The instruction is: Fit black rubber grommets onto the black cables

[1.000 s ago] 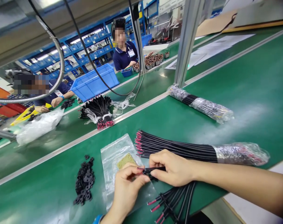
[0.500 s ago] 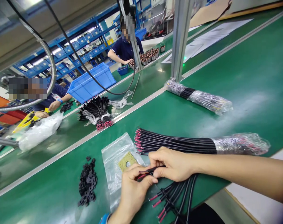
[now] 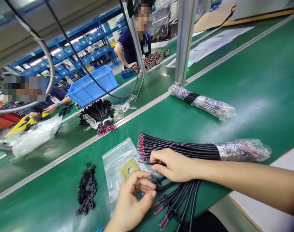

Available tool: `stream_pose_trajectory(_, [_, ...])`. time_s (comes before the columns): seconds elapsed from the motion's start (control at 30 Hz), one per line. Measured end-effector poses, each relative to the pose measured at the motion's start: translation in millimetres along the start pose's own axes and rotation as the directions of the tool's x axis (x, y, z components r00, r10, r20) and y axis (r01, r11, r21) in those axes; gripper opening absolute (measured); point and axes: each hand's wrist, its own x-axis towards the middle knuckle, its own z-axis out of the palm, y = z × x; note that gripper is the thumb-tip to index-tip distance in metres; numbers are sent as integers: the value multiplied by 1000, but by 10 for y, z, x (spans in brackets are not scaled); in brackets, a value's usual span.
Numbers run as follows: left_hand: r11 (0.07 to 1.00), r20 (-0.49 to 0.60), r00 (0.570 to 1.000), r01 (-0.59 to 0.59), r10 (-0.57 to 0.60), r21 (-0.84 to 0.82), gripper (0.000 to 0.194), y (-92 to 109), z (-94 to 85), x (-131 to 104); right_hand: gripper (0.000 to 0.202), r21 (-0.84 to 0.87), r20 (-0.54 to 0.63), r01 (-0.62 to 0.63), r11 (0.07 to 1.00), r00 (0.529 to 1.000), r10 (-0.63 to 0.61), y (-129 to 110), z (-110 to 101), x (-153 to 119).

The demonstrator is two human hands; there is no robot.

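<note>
My right hand (image 3: 172, 164) is closed on a black cable (image 3: 148, 163), whose thin end pokes out left of the fingers. It lies against the front of a bundle of black cables (image 3: 180, 146) with red wire ends, the far part wrapped in clear plastic. My left hand (image 3: 134, 201) is open, thumb and fingers apart, with nothing visible between them. Just right of it several loose cables (image 3: 183, 201) fan out, small black pieces fitted near their red ends. Beyond the left hand, a yellowish square sponge (image 3: 125, 169) with a hole rests on a clear plastic bag (image 3: 110, 164).
A pile of small black parts (image 3: 87, 190) lies on the green table at left. Another wrapped cable bundle (image 3: 202, 102) is farther back, near a metal post (image 3: 184, 45). Across the rail are tied cables (image 3: 98, 116), a blue bin (image 3: 92, 85) and two people at work.
My left hand has come away and opened. My right hand has moved slightly left to the bundle's edge and now grips a cable there. The cable both hands held is no longer between them.
</note>
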Motion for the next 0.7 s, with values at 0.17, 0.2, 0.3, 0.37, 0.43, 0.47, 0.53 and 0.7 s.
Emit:
stream_pose_trajectory(0.17, [969,39,998,-53,45,242,29,129,-302,-65,6,-192,151,26,981,989,3,1,94,-72])
stream_pose_trajectory(0.2, [943,-25,998,-40,51,331,25,142,-429,-58,6,-181,180,20,983,983,14,-1,104,-87])
stream_pose_trajectory(0.3, [803,-244,969,115,39,585,22,102,-928,-46,13,-164,276,-17,986,959,63,24,122,-118])
stream_pose_trajectory(0.37, [689,-426,904,289,32,665,21,7,-1273,-66,13,-174,332,-22,984,940,80,66,138,-132])
stream_pose_trajectory(0.43, [538,-528,848,424,45,728,23,-127,-1537,-87,9,-193,339,-19,981,937,85,112,160,-150])
stream_pose_trajectory(0.47, [499,-546,836,453,48,738,23,-198,-1624,-89,9,-200,326,-17,980,942,83,132,171,-160])
stream_pose_trajectory(0.53, [468,-546,837,466,44,751,21,-326,-1709,-71,19,-209,285,-8,978,956,69,161,189,-177])
stream_pose_trajectory(0.7, [507,-526,850,434,46,745,10,-420,-1649,-5,30,-192,237,38,981,971,9,178,194,-195])
